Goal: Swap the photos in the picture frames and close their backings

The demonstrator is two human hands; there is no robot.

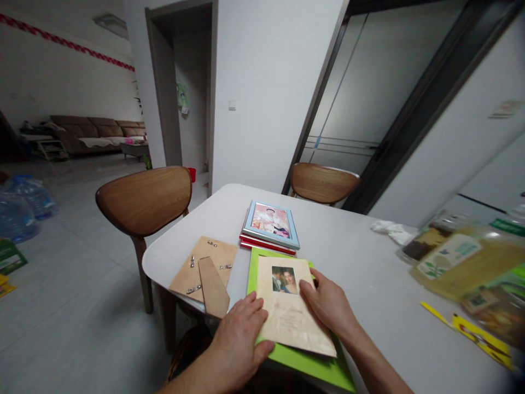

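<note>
A cream printed sheet (293, 323) with a small photo near its top lies on a bright green frame (315, 369) at the table's near edge. My left hand (240, 336) rests at the left edge of the sheet and frame, fingers apart. On the right edge, my right hand (328, 301) grips the sheet and frame, thumb on top and fingers partly hidden beneath. Left of them lies a brown backing board (219, 251) with metal clips and a stand leg (213, 287). Behind the green frame are stacked frames, a light blue one (293, 227) above red ones (266, 244).
Wooden chairs stand at the left (147, 197) and far side (324, 183) of the white table (348, 235). On the right are a crumpled tissue (391, 231), a yellow liquid bottle (447, 262), clear containers and a yellow cutter-like item (482, 336).
</note>
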